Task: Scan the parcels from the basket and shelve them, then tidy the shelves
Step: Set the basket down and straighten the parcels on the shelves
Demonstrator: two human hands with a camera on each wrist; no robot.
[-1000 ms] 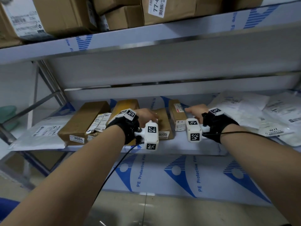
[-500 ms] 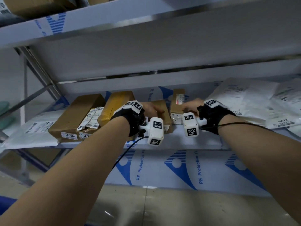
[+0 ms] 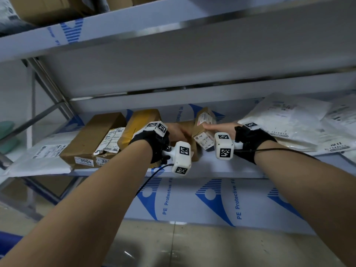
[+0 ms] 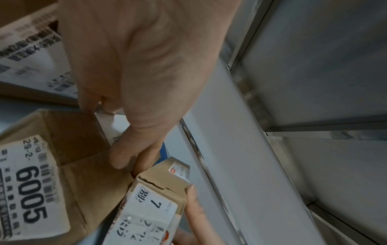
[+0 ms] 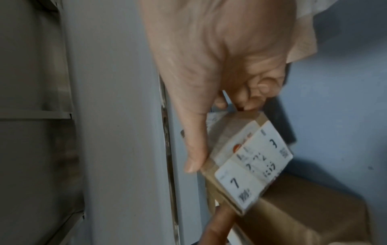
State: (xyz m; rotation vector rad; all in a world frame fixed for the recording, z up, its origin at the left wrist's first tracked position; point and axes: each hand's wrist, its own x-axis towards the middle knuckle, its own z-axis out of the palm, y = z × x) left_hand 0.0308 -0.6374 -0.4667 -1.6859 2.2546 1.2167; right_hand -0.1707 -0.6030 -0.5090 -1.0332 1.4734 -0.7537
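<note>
A small narrow cardboard box (image 3: 202,124) with a "7" label stands tilted on the middle shelf (image 3: 212,168). My right hand (image 3: 217,128) grips it, thumb along one long side and curled fingers on the other, as the right wrist view shows for the box (image 5: 247,157) and hand (image 5: 220,124). Left of it sits a brown box labelled 6005 (image 4: 83,165). My left hand (image 3: 176,132) lies across its top with fingers stretched out, their tips (image 4: 125,159) against the small box (image 4: 159,190).
Further left on the shelf lie a yellow-taped box (image 3: 142,120), a long box labelled 3004 (image 3: 92,139) and a white mailer (image 3: 42,157). White mailer bags (image 3: 285,120) pile up on the right. More boxes (image 3: 48,8) sit on the shelf above. A metal upright (image 3: 50,87) stands at the left.
The small box lay flat beside the 6005 box; my right hand has taken it and tipped it up on edge. My left hand stays on the 6005 box. My head has dipped lower.
</note>
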